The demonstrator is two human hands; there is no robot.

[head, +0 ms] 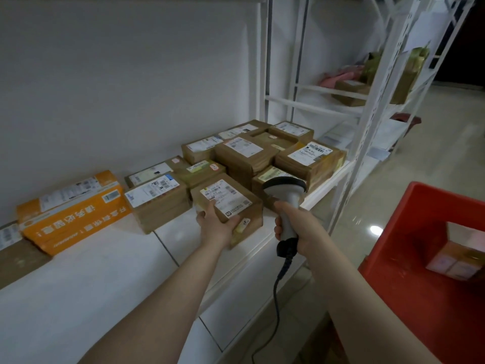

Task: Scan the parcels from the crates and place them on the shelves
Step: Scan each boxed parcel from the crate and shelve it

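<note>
A brown cardboard parcel with a white label on top sits on the white shelf, at the front of a group of parcels. My left hand grips its near corner, thumb on the label side. My right hand holds a grey handheld scanner by the handle, its head just right of the parcel. The scanner's coiled cable hangs down. A red crate stands at the lower right with one small box inside.
Several brown parcels are stacked further back on the shelf. An orange box lies at the left, with another parcel beside it. White shelving uprights rise at the right, with bags and a box behind. Tiled floor lies beyond.
</note>
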